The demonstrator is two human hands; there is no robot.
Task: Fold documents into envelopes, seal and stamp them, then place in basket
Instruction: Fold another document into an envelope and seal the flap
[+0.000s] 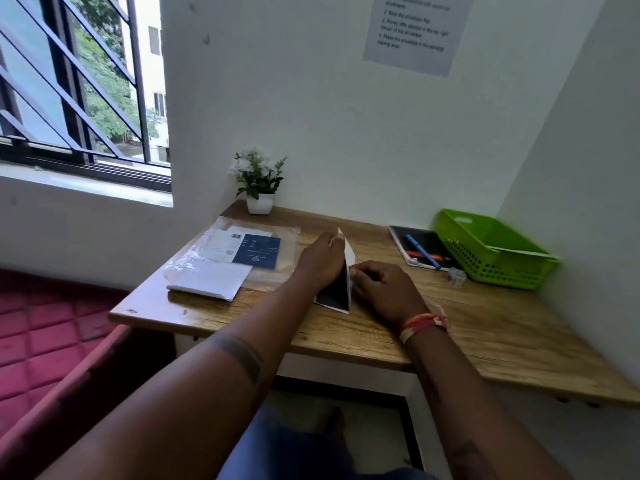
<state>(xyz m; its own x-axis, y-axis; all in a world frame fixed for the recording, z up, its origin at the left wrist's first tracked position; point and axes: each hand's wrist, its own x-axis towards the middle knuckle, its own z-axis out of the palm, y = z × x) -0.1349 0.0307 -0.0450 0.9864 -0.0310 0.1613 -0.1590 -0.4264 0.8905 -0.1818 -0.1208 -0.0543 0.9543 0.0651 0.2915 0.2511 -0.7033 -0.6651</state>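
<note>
At the near edge of the wooden desk (381,341), both hands work one white sheet with a dark inner face (337,289), raised like a tent off the top. The left hand (320,258) holds its upper edge, fingers curled over it; the right hand (381,289) pinches the lower corner beside the fold. I judge this to be the folding step, mid-crease, with inserting, sealing and stamping yet to come for this piece.

Left of the hands lies a stack of white envelopes or paper (211,282), partly on a clear plastic sleeve (273,237) carrying a dark blue booklet (258,252) and pale slips; what they are I cannot tell.

Bare wood lies to the right, then a small clear object (456,277), a black notebook (420,247) with a blue pen (420,251), and the green plastic mesh basket (491,251) tight in the wall corner, something pale already inside. A white potted plant (259,188) stands at the back.
</note>
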